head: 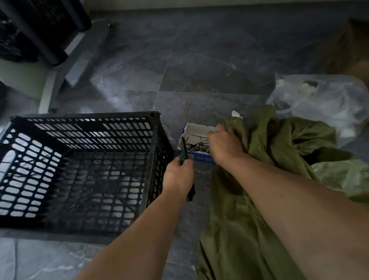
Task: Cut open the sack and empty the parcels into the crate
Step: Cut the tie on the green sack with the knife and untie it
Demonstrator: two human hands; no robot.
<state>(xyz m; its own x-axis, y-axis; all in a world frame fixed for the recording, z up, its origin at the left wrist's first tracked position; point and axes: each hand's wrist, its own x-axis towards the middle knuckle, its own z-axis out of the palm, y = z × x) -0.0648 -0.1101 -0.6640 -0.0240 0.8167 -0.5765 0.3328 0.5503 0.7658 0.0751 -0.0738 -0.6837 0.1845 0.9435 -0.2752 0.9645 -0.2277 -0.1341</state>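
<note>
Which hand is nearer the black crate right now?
Left. The left hand, holding a green-handled cutter, is beside the crate; the right hand grips the green sack farther away.

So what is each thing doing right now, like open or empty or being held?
Crate: upright on the floor, empty.
Sack: crumpled on the floor, top gripped by the right hand.
Cutter: held in the left hand, by the box.
Box: open, torn rim, thin dark pieces inside.
Clear bag: lying behind the sack, something inside.
</note>
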